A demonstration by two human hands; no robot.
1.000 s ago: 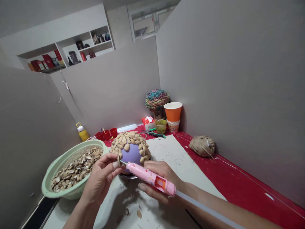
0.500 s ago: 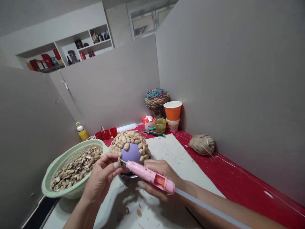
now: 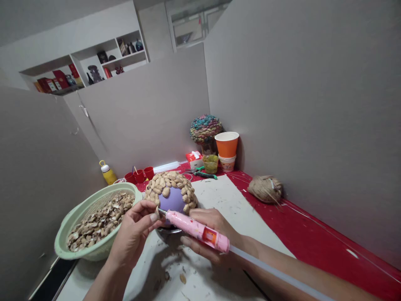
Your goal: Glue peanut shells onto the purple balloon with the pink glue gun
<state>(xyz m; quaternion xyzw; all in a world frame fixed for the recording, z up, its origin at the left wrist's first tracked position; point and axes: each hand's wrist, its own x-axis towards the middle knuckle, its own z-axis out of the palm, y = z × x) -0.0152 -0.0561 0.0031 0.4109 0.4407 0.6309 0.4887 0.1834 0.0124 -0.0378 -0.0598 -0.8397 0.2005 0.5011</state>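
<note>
My right hand (image 3: pixel 213 223) grips a pink hot glue gun (image 3: pixel 191 227), and a long translucent glue stick (image 3: pixel 275 271) runs out of its back end. The metal nozzle points left, to the fingertips of my left hand (image 3: pixel 134 225). Those fingers pinch a small peanut shell (image 3: pixel 157 209) at the nozzle tip, mostly hidden by the thumb. Right behind the nozzle sits a purple ball (image 3: pixel 171 200), its top and sides covered in peanut shells (image 3: pixel 167 180). It rests on a shiny metal bowl (image 3: pixel 169 230), of which only the rim shows.
To the left stands a green colander (image 3: pixel 62 234) of peanut shells. Behind are red cups (image 3: pixel 139 176), pliers (image 3: pixel 205 174), a tissue pack (image 3: pixel 194 159), an orange paper bucket (image 3: pixel 227 146) and a colourful braided tree (image 3: pixel 206 128). A twine bundle (image 3: pixel 265 189) lies at right. Grey partitions enclose the table.
Almost nothing differs. The whole view has shifted very slightly; both hands, the glue gun and the shell keep the same pose at the nozzle.
</note>
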